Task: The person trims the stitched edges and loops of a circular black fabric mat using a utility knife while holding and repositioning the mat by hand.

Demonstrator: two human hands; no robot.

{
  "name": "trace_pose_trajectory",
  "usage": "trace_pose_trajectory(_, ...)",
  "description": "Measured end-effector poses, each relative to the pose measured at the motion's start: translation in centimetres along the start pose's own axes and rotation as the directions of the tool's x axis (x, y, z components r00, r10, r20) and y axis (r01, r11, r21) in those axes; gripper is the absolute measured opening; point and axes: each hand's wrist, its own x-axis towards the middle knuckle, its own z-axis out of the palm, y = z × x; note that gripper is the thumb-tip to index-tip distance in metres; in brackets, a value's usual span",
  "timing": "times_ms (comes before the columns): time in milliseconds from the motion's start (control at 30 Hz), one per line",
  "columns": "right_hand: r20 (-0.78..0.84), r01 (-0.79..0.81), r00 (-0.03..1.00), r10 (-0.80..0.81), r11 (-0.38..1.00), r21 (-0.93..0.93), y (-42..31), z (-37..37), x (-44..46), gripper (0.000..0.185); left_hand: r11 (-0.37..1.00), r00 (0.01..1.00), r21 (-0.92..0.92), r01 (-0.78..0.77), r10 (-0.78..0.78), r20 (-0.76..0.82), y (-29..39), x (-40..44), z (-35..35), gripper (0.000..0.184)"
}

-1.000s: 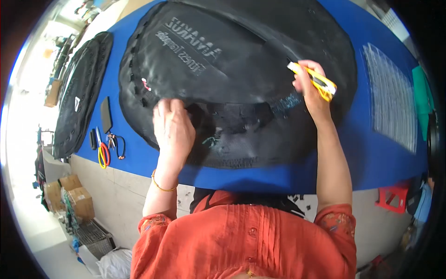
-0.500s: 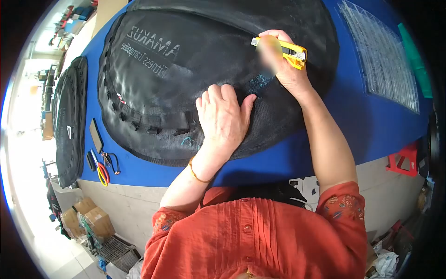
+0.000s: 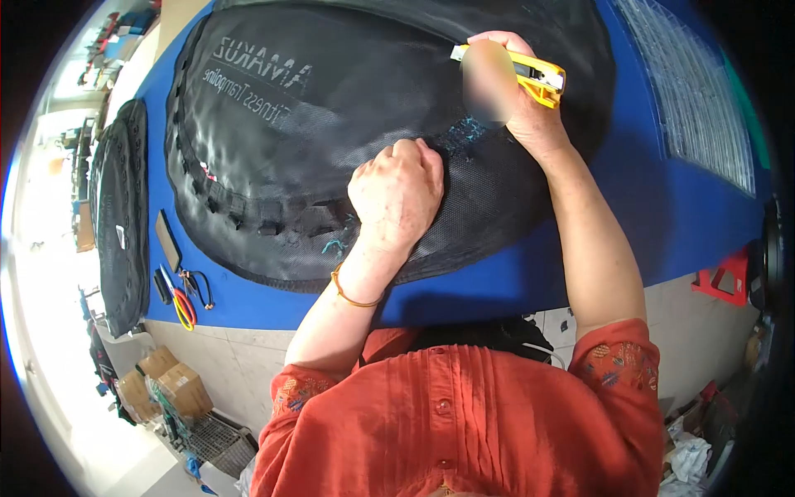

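Note:
A black fitness trampoline mat [image 3: 331, 157] with mirrored lettering lies across the blue table. Curled into a fist, my left hand [image 3: 397, 195] presses on the mat and seems to grip its fabric; the fingertips are hidden. My right hand [image 3: 513, 99] is closed around a yellow utility knife [image 3: 542, 80], held over the mat. Its metal tip points left, and a blur covers part of the hand. Between the two hands runs a patch of blue thread bits [image 3: 464, 131]. More blue thread [image 3: 334, 247] shows left of my left wrist.
Red-handled scissors [image 3: 183, 306], a dark flat bar [image 3: 167, 240] and small black items lie at the table's left. Another folded black mat [image 3: 120, 219] is at the left edge. Clear rods [image 3: 696, 99] lie at right. Cardboard boxes [image 3: 182, 388] and a red stool [image 3: 725, 277] stand below.
My left hand has curled from extended fingers and a spread thumb into a fist. The right hand with the yellow utility knife has moved slightly up and right. The mat has shifted slightly in view.

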Motion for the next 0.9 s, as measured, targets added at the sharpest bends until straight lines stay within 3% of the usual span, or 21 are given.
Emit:
trace_pose_trajectory(267, -0.006, -0.005, 1.000, 0.006, 0.996, 0.089, -0.2, 0.1, -0.1, 0.029, 0.998, 1.000, 0.057, -0.023, 0.022, 0.017, -0.4, -0.3, 0.2, 0.031)
trace_pose_trajectory(533, -0.011, 0.016, 1.000, -0.016, 0.999, 0.033, 0.5, 0.2, -0.2, 0.025, 0.990, 0.999, 0.139, 0.029, -0.033, 0.027, -1.6, -1.0, -0.2, 0.037)
trace_pose_trajectory(667, -0.001, 0.105, 0.995, -0.105, 0.994, 0.013, 0.3, 0.0, -0.2, 0.025, 0.984, 0.999, 0.176, 0.031, -0.038, 0.036, -1.8, -1.1, -0.1, 0.038)
trace_pose_trajectory(900, -0.031, 0.035, 0.999, -0.034, 0.999, 0.037, -1.0, 0.5, 0.0, 0.020, 0.987, 1.000, 0.159, 0.024, -0.027, 0.013, -2.1, -0.9, 0.1, 0.038)
